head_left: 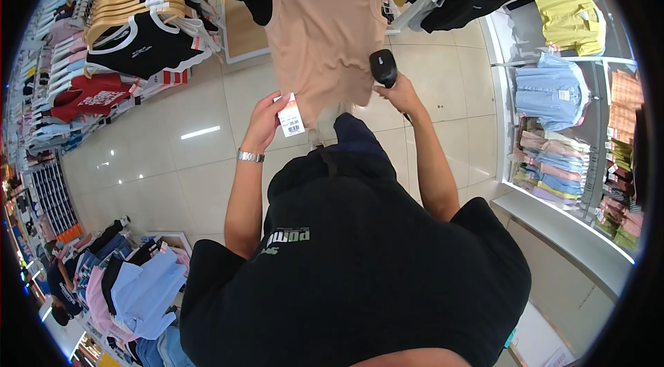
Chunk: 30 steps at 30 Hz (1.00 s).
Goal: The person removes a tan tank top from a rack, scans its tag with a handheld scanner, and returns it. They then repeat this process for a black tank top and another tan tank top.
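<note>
A beige sleeveless top hangs on a wooden hanger at the upper middle, with black cloth behind it. My left hand, below a silver wristwatch, pinches a white price tag at the top's lower left edge. At the top's lower right edge, my right hand is closed round a black handheld scanner, whose rounded head points up beside the fabric. The fingertips of my right hand are close to the hem; whether they touch it is unclear.
Racks of hanging clothes stand at the left. Wall shelves at the right hold yellow and blue shirts. Folded and hanging garments are at the lower left. Tiled floor shows between them. Another person is at the far lower left.
</note>
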Tool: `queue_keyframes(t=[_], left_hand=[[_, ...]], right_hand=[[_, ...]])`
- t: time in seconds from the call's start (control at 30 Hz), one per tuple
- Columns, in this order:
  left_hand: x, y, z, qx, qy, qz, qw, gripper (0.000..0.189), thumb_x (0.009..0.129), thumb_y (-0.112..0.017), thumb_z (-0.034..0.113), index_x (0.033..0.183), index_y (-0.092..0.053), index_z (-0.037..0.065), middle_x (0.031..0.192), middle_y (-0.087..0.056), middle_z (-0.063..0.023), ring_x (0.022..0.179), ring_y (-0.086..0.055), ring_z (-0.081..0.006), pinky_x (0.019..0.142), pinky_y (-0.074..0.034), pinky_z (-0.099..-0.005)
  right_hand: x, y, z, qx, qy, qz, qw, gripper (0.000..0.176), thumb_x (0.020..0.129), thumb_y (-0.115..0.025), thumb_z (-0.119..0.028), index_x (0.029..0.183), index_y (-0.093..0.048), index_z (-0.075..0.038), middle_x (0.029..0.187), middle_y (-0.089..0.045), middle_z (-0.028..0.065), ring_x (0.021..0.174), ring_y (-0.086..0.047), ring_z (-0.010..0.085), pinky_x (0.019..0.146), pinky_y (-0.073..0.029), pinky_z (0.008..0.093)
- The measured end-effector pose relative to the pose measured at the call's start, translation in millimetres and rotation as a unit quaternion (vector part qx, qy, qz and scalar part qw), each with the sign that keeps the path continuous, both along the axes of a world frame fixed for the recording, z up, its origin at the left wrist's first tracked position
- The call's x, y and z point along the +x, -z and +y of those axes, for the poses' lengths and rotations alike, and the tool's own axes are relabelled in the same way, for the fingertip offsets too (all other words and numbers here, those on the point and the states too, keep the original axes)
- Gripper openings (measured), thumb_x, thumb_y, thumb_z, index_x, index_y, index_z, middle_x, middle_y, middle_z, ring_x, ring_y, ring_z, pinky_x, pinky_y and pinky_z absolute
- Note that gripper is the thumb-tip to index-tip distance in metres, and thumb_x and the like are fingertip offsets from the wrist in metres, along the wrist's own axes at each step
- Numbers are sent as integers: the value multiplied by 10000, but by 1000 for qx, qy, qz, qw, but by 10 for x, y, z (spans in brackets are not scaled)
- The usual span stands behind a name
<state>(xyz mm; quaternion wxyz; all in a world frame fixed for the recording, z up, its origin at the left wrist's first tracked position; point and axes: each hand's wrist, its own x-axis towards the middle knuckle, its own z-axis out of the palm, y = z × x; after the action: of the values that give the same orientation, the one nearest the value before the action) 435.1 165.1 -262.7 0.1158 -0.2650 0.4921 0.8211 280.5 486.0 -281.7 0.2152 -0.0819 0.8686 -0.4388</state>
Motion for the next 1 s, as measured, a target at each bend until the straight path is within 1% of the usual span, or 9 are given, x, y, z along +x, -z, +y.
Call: queue_keyframes(t=[0.03,0.13,0.17,0.27,0.33,0.37,0.47,0.7,1.0], left_hand=[[-28,25,0,-23,12,3,1000,365,973,-628,257,1204,-582,-22,957,-679,-34,822,-659,-96,722,-541,-256],[-100,83,41,-72,5,1,997,415,971,-632,280,1242,-578,-30,935,-685,-46,805,-665,-104,706,-550,-270],[-125,104,64,-84,-5,-1,996,433,971,-634,287,1257,-576,-32,929,-688,-50,799,-668,-107,700,-553,-274],[-197,128,101,-94,-14,-1,995,452,969,-638,299,1277,-584,-27,936,-689,-57,803,-668,-107,688,-560,-282],[-235,106,122,-93,-14,5,996,441,969,-638,305,1256,-603,-28,929,-689,-58,799,-671,-112,684,-570,-292],[-245,102,137,-93,-13,8,996,436,969,-638,308,1246,-613,-28,925,-689,-58,797,-672,-115,682,-575,-296],[-258,150,169,-85,-37,12,996,417,968,-638,309,1219,-630,-24,909,-688,-57,777,-675,-121,664,-589,-306],[-211,235,226,-83,-57,26,995,390,959,-657,279,1197,-641,-30,919,-698,-73,759,-688,-126,623,-596,-291],[-150,312,368,-111,-66,23,991,424,953,-668,281,1233,-620,-35,953,-702,-74,793,-687,-120,635,-592,-283]], right_hand=[[27,-23,-24,29,-7,-26,999,465,749,-794,-181,1143,-627,2,1043,-705,189,967,-672,328,857,-515,387],[189,-154,-128,70,-39,-36,996,449,750,-797,-184,1122,-633,7,1022,-708,200,976,-671,356,865,-512,399],[244,-51,-127,49,-59,-45,996,407,756,-790,-179,1081,-639,16,956,-713,186,920,-683,326,848,-519,393],[486,-202,-294,-8,-90,-185,979,334,794,-788,-215,979,-649,26,731,-651,63,574,-612,138,542,-511,287],[669,-242,-380,-39,-121,-258,958,290,817,-770,-189,981,-657,20,749,-656,53,567,-605,119,529,-502,264],[777,-275,-419,-76,-117,-256,956,277,806,-773,-208,840,-642,34,665,-635,82,537,-624,135,515,-516,276],[983,-520,-555,-134,-134,-305,933,279,833,-745,-228,881,-641,25,685,-653,66,518,-607,120,497,-499,266],[1161,-1013,-701,-74,-129,-311,939,245,850,-712,-219,835,-632,12,665,-647,61,490,-594,119,490,-491,276],[1297,-1039,-731,-48,-136,-286,947,239,833,-686,-196,799,-605,26,623,-633,79,496,-623,146,512,-504,291]])
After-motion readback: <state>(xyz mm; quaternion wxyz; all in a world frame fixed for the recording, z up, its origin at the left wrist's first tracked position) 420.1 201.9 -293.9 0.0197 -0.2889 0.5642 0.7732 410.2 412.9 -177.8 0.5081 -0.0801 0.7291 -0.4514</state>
